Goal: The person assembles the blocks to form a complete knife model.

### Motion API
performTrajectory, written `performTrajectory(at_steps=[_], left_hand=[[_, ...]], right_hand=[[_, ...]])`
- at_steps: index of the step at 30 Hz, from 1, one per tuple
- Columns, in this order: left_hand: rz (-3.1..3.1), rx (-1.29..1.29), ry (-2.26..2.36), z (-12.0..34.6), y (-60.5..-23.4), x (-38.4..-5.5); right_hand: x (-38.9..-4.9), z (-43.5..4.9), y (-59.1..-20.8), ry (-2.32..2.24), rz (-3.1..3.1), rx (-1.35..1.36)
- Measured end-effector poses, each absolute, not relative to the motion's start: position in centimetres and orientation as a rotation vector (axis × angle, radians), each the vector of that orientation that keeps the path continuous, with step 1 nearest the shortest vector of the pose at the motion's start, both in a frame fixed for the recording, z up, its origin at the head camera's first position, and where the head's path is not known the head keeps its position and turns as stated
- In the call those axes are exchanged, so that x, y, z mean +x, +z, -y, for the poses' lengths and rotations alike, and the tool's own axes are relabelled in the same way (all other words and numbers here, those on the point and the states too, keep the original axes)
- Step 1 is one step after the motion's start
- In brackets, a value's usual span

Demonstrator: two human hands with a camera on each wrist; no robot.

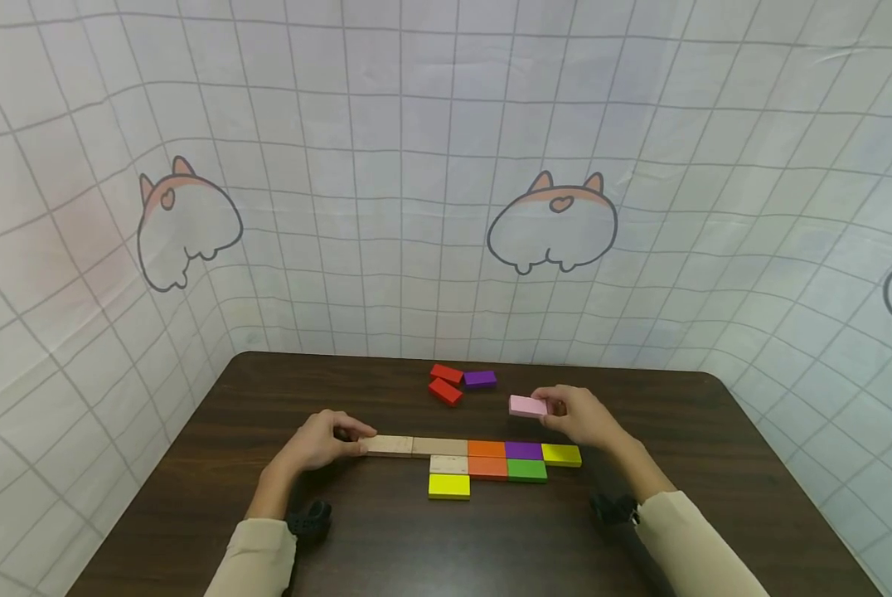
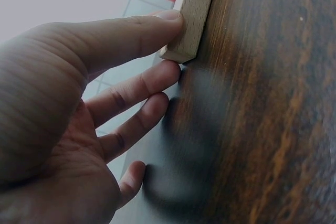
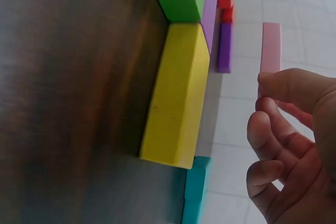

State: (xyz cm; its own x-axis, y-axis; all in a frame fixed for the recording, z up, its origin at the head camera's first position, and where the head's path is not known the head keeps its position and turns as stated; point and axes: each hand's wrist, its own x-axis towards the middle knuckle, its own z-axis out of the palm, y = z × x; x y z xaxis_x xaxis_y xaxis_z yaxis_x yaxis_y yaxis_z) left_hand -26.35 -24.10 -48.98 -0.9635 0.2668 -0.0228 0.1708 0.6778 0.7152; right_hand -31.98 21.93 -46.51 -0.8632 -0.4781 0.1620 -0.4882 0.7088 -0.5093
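My left hand pinches the left end of a plain wooden block. In the left wrist view the thumb presses that block's near side. A second wooden block continues the row, followed by orange, purple and yellow blocks. In front lie a short wooden block, another orange block and a green block, then a yellow one nearest me. Behind the row's right part, my right hand pinches a pink block by its right end.
Two red blocks and a purple block lie toward the back of the dark wooden table. Teal blocks show in the right wrist view beyond the yellow one. A gridded cloth hangs around the table.
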Motion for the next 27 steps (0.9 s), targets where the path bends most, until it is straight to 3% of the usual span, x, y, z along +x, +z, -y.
performTrajectory(at_steps=[13, 21, 27], left_hand=[[-2.761, 0.371, 1.151, 24.0, -48.8, -26.4], [-2.770, 0.345, 1.135, 24.1, -48.8, -26.4], [-2.754, 0.338, 1.152, 24.0, -48.8, -26.3]], right_hand=[[-26.5, -22.8, -47.4, 0.933, 2.868, 0.911], [-24.1, -21.2, -48.3, 0.951, 2.879, 1.033], [-23.1, -20.0, -48.1, 0.913, 2.967, 0.977]])
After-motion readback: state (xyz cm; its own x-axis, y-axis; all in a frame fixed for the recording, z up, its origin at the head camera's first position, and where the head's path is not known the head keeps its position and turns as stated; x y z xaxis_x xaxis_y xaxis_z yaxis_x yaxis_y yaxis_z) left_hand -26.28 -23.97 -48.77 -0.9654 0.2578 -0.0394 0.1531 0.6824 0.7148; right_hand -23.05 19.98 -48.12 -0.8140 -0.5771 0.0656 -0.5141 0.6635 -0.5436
